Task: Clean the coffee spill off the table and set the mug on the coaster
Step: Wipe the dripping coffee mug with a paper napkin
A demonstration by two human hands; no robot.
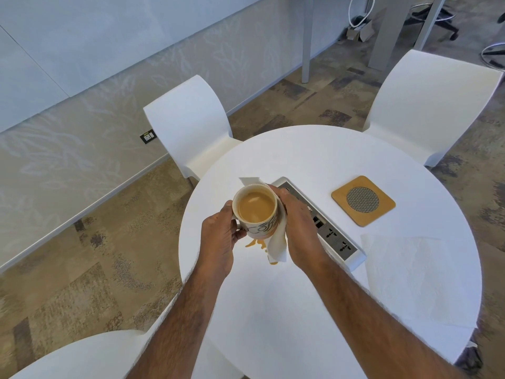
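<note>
Both hands hold the mug (257,212) above the worktop (300,160): the left hand (218,236) closed at its handle, the right hand (297,228) pressing a limp paper napkin (277,246) to its side. Nearly full, it likely handles heavy, rigid and slosh-prone, so the handle suits best. The coffee spill (258,245) is mostly hidden beneath; the coaster (363,200) lies well apart.

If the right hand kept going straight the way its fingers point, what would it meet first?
The right hand already presses a paper napkin against the coffee mug, so the mug's side comes first. Beyond it, probably the white chair, though depth is unclear.
</note>
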